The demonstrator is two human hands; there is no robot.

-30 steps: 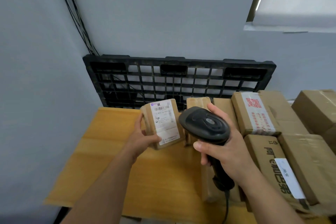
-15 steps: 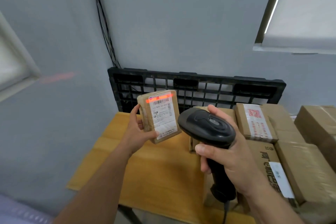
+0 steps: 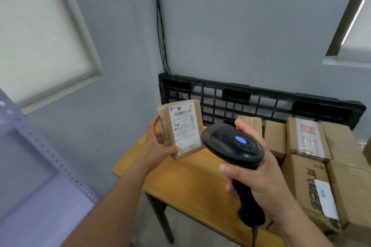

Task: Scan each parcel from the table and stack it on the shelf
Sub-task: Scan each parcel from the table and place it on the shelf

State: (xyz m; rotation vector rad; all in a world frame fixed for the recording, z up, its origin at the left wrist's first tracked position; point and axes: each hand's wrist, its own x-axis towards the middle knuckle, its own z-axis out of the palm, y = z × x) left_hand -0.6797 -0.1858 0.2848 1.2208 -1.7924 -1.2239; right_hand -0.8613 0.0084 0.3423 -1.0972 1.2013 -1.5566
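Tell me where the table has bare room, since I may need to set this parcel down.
The left part of the table is bare wood, bordered by its left edge, the black pallet behind and the cardboard boxes to the right. The right part is crowded with boxes packed side by side.

The left hand (image 3: pixel 157 147) holds a small brown parcel (image 3: pixel 181 129) upright above the left part of the wooden table (image 3: pixel 192 184), its white barcode label turned to the camera and the thumb lying on the label's lower edge. The right hand (image 3: pixel 261 184) grips the handle of a black scanner (image 3: pixel 230 146), just beside the parcel, with a blue light on its head. Other cardboard boxes (image 3: pixel 307 138) cover the table's right part, a black pallet (image 3: pixel 261 102) stands against the wall behind, and a grey shelf post (image 3: pixel 50 158) is at the left.
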